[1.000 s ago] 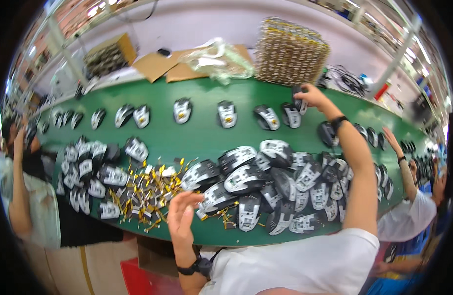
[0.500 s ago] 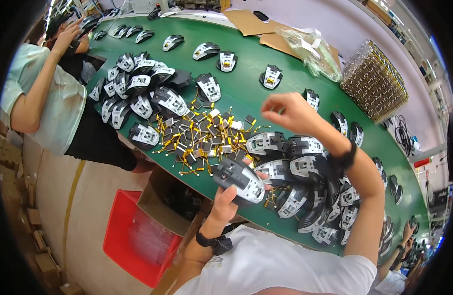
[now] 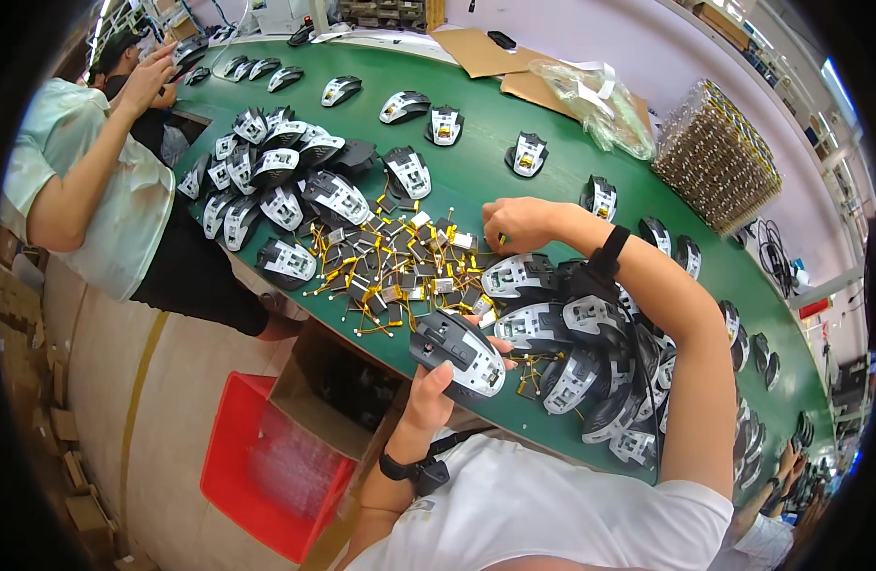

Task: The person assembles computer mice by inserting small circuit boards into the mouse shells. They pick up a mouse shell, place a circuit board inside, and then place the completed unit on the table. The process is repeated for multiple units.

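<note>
My left hand (image 3: 428,392) is closed around a computer mouse (image 3: 462,352), a black and light-grey part-built one with an open cutout, tilted over the table's front edge. At the right rim of a heap of small flat batteries (image 3: 400,262) with yellow tape and thin wires, my right hand (image 3: 519,224) has its fingers bent together. A bit of one black and yellow battery (image 3: 502,239) shows under those fingertips; the rest of it is hidden. Just below my right wrist lies a pile of similar mice (image 3: 571,328).
Another heap of mice (image 3: 281,167) stands left of the batteries, and single mice line the green table (image 3: 476,190). Stacked trays (image 3: 719,157), cardboard and a clear plastic bag (image 3: 595,105) sit at the back. A red bin (image 3: 267,466) is below; a co-worker (image 3: 105,190) stands at left.
My right hand has come down and left to the battery heap, and its fingers have closed there. The mouse in my left hand has barely moved.
</note>
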Tool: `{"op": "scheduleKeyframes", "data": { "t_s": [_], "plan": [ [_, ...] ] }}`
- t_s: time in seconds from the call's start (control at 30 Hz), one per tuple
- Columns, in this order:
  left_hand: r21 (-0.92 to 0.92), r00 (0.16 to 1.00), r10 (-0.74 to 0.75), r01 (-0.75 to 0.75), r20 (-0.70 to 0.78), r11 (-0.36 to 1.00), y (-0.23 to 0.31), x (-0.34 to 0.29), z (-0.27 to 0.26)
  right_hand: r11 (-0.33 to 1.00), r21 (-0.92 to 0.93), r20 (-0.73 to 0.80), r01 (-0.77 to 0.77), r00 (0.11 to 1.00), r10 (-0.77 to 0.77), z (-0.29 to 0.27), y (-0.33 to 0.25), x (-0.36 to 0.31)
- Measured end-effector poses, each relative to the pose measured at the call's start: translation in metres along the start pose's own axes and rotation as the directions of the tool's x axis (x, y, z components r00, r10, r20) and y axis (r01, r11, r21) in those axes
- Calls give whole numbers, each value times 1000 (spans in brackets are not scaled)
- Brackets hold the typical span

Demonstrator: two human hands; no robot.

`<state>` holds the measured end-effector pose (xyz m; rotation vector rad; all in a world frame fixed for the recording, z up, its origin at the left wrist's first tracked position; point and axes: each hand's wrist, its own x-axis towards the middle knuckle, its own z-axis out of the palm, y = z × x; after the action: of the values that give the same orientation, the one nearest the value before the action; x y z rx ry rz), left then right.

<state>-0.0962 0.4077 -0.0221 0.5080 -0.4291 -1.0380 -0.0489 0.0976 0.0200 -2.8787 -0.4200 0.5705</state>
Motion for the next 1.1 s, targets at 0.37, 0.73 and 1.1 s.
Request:
{"op": "scheduleKeyframes", "data": {
  "t_s": [0.37,0.73,1.1],
  "plan": [
    [24,996,84,-84,-28,996,7,19,-4,834,551,-373,20,900,225,-23,-40,-71],
    [65,993,103,-107,64,992,0,59,16,547,782,-555,298,733,394,9,-97,-121],
    [80,990,57,-68,132,994,-10,64,29,333,900,-425,281,738,524,35,-140,-129]
  ]
}}
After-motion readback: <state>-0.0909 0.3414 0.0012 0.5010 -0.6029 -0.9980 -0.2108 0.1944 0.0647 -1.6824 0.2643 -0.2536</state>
